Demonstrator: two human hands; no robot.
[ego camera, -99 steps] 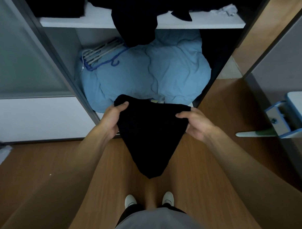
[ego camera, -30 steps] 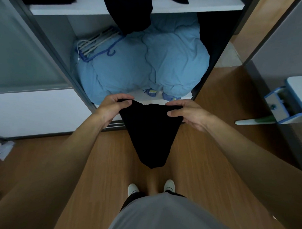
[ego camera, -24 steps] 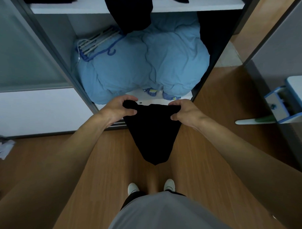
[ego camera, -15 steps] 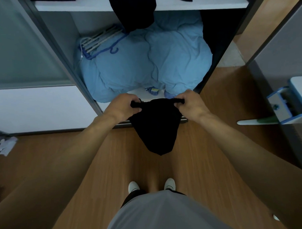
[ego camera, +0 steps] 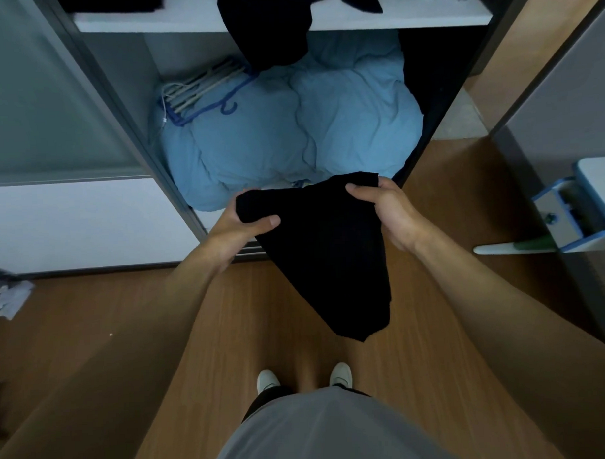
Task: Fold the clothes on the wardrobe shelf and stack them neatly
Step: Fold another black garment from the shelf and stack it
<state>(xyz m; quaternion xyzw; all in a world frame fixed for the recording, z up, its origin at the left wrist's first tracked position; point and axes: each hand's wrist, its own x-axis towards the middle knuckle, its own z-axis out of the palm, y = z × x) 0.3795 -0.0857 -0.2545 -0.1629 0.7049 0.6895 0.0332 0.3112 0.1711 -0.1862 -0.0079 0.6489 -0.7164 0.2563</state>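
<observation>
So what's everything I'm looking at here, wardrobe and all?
black cloth: one, black, hanging between both hands in front of the wardrobe
dark clothes: count unclear, black, heaped on the shelf, one drooping over its edge
shelf: one, white, top of view
quilt: one, light blue, bunched under the shelf
hangers: several, pale and blue, on the quilt's left side
crumpled scrap: one, white, on the floor at left
floor: brown wood
shoes: two, white, at the bottom
left hand: its grip on the cloth's left corner
right hand: its grip on the cloth's right corner
</observation>
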